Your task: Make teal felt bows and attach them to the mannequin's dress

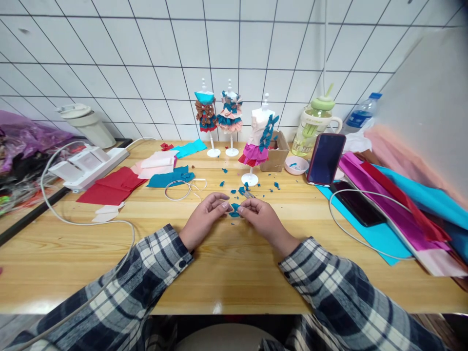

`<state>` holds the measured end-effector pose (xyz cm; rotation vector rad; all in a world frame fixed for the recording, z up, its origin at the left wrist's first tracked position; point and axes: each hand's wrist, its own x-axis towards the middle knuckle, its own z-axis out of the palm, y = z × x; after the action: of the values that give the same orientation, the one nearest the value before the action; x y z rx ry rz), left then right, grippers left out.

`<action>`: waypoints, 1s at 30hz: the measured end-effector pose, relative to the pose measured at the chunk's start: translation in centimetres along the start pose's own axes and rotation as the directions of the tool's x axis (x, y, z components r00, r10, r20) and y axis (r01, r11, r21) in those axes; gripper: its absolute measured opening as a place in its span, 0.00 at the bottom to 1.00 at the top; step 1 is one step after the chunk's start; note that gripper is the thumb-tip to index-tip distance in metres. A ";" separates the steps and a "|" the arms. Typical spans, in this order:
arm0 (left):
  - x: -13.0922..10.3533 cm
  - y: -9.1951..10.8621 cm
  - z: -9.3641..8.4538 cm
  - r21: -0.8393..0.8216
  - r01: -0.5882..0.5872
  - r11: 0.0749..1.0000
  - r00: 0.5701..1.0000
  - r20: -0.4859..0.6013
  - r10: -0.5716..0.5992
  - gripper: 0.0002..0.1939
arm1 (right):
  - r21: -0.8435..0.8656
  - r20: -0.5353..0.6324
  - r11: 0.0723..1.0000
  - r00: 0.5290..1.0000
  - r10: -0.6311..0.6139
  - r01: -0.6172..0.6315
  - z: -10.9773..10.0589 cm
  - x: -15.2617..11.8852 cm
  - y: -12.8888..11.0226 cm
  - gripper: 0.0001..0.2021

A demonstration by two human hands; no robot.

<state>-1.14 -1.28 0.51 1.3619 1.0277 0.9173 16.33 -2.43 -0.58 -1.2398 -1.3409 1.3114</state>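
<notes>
Teal, crepe-like material formed the small piece [235, 210] at the centre of the frame, its left side apparently pinched between thumb and fingers of the left hand [204, 214], its right side gripped likewise by the right hand [263, 219]. Neither hand was clenched. Shaping it well seemed to call for light, even pressure from both thumbs, since such thin stuff would probably tear if tugged. Wrists kept low over the table [226, 273] would likely have steadied the work. Just above the fingers lay a small metal tool [249, 194]; loose teal scraps [277, 185] were strewn below the bow-trimmed dress form [258, 126], upper centre, best kept clear of.
</notes>
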 end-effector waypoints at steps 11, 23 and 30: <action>-0.1 0.1 -0.1 0.182 0.061 0.981 0.989 0.125 -0.085 0.15 | 0.009 0.040 1.000 0.999 -0.029 0.028 -0.2 0.0 0.1 0.12; -0.1 0.3 -0.3 0.462 -0.091 0.882 0.991 0.132 0.033 0.13 | -0.082 0.044 0.996 0.998 -0.034 0.038 -0.3 0.0 0.2 0.08; 0.2 -0.3 -0.5 0.380 -0.121 0.917 0.987 0.144 0.071 0.12 | 0.068 -0.016 0.997 1.000 -0.024 0.025 -0.3 0.3 0.3 0.12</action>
<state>-1.55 -0.92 0.26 1.7929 1.0883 0.7079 16.63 -2.06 -0.89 -1.1815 -1.2866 1.3173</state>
